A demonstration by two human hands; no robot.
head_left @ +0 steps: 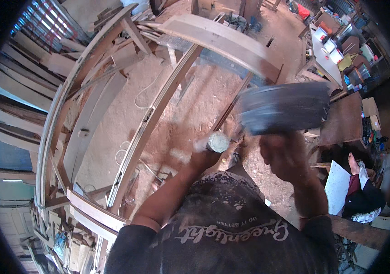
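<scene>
My left hand (202,156) is closed around a chisel, whose round, pale, worn handle end (218,142) faces up. Its blade is hidden below the hand. To the right, my right hand (287,157) grips a mallet with a big dark block head (286,107), smeared by motion. The mallet head is raised, apart from the chisel's end. Just beyond my left hand, a narrow brown wooden rail (232,104) runs away toward a broad curved board (222,41).
A long grooved rail (149,121) crosses on the left, inside a large curved wooden frame (49,137). Curved planks (21,98) are stacked at far left. A cluttered bench (325,61) stands far right. Another person (364,198) sits at right beside a white board (336,187).
</scene>
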